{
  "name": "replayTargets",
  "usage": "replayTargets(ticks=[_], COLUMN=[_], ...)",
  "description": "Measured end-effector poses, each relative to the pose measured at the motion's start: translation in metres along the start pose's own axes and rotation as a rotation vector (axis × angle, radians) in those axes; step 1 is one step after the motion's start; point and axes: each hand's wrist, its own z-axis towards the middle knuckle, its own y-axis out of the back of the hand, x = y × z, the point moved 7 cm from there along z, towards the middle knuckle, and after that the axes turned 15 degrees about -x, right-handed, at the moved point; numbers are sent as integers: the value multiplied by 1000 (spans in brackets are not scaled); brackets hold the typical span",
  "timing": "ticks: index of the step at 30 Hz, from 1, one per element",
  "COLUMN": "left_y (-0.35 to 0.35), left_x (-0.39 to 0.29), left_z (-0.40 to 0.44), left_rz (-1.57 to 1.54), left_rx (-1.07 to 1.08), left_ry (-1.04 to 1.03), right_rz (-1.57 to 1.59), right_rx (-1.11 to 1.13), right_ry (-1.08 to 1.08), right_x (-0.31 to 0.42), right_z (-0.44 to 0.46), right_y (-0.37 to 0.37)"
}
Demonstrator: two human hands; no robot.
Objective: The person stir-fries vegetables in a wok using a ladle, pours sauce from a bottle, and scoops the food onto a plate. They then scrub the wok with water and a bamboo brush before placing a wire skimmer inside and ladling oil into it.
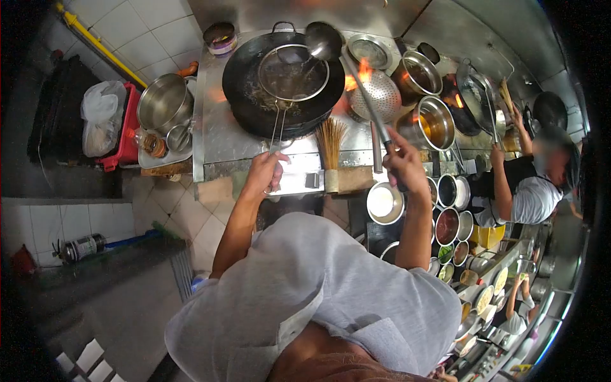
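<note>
My left hand (263, 173) is closed around the long wire handle of a round strainer (294, 71). The strainer lies over a large black wok (240, 95), which has bubbling liquid in it. In my right hand (407, 164) I grip the dark handle end of a long metal ladle (323, 42). Its bowl hangs over the upper right of the wok, near the strainer's rim. A bamboo wok brush (331, 145) rests on the stove just right of the wok. Beyond the ladle's handle sits a perforated skimmer (377, 95), with flames beside it.
A pot of amber liquid (435, 127) and a steel pot (421, 71) stand to the right. Several seasoning bowls (447, 224) line the lower right. A steel bowl (164, 102) and a red bin (130, 130) are at left. A co-worker (525, 191) works at another wok.
</note>
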Motion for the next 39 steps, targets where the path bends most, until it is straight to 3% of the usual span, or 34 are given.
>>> replayTargets(ticks=[4,10,14,19,21,22,24,28,30,32,39], left_y=[-6,-8,-10,-13,-13,-13,-13,-12,-11,-8,-2], left_x=[-6,-4,-4,-3,-2,-1,0,2,4,8,11], left_z=[1,5,4,1,1,3,3,0,1,3,4], left_rz=[-34,0,-18,-9,-14,-1,11,12,11,3,-33], left_rx=[28,-40,-34,-55,-65,-69,-75,-79,-81,-73,-70], left_ry=[-43,-47,-52,-64,-60,-61,-63,-61,-64,-55,-30], right_rz=[118,-251,-341,-183,263,262,992,1419,1431,1514,1365], right_rx=[-191,-359,-381,-343,-303,-300,-12,158,211,137,146], right_ry=[132,176,39,-116,-263,-261,-631,-497,-574,-418,-389], right_x=[22,36,4,-12,-22,-21,-21,1,6,8,40], right_z=[31,112,173,193,203,208,207,199,195,188,141], right_y=[59,155,208,227,227,233,214,211,204,210,196])
